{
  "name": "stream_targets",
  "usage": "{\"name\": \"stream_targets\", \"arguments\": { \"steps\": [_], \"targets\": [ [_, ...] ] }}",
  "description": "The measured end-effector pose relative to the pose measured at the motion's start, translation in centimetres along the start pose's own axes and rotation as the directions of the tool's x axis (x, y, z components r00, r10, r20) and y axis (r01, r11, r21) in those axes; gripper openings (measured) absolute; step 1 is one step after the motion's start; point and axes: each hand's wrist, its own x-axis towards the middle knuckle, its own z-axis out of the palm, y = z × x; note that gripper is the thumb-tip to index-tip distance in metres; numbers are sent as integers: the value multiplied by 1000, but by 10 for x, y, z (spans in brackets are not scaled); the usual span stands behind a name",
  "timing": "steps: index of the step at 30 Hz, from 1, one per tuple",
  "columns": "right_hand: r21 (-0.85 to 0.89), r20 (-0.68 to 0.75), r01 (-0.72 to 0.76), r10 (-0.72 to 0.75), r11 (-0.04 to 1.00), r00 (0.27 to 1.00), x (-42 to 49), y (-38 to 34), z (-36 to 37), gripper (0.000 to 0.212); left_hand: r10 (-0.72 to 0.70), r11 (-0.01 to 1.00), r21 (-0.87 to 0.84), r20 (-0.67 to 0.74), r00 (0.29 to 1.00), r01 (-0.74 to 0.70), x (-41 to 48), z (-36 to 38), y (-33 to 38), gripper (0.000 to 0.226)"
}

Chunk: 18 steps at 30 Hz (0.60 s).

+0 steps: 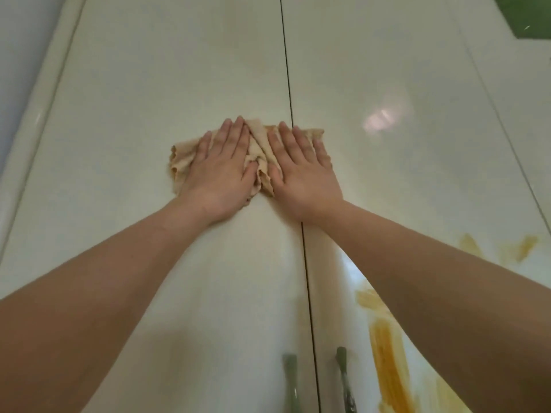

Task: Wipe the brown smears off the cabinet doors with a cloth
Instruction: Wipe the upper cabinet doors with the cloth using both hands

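Directly under both hands' flat fingers (235, 135) lies the cloth (258, 153).

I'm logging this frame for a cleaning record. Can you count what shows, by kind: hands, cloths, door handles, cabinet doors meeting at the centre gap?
Hands: 2, left hand and right hand
Cloths: 1, cloth
Handles: 2, and
Doors: 2, and
Total: 7

I think I am in a home kitchen: glossy cream cabinet doors (179, 84) with slim green metal handles (290, 380).
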Motion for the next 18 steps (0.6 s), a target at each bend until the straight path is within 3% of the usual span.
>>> {"name": "stream_targets", "arguments": {
  "steps": [5, 11, 18],
  "targets": [
    [-44, -23, -62, 61, 997, 998, -89, 43, -2, 65, 173, 985, -8, 28, 984, -173, -53, 12, 50, 71],
    [-54, 7, -41, 42, 998, 999, -197, 85, -2, 64, 289, 957, -59, 94, 953, -285, -103, 30, 128, 73],
    [-88, 16, -52, 53, 995, 998, -262, 110, 1, 64, 273, 959, -139, 200, 941, -249, -140, 40, 203, 71]
  ]
}}
